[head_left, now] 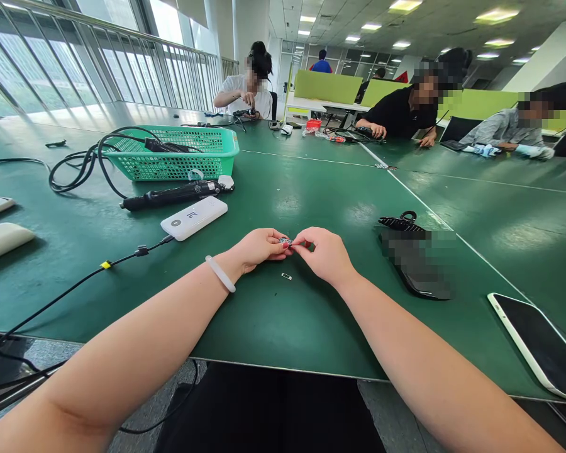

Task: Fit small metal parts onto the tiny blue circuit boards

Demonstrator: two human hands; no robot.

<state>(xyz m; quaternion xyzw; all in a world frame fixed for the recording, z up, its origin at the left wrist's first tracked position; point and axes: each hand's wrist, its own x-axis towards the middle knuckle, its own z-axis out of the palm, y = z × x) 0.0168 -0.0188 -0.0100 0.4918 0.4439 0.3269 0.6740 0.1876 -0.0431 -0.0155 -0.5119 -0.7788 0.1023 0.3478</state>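
Observation:
My left hand (259,246) and my right hand (324,253) meet over the green table (273,314), fingertips pinched together on a tiny dark part (285,241) held between them. I cannot make out what the part is. A small metal piece (286,276) lies on the table just below my hands. A white bangle (220,274) circles my left wrist.
A white power bank (194,218) with a black cable, a black electric screwdriver (177,194) and a green basket (179,153) lie to the left. A black fan-like device (412,255) and a white phone (540,346) lie to the right. Three people work at the far side.

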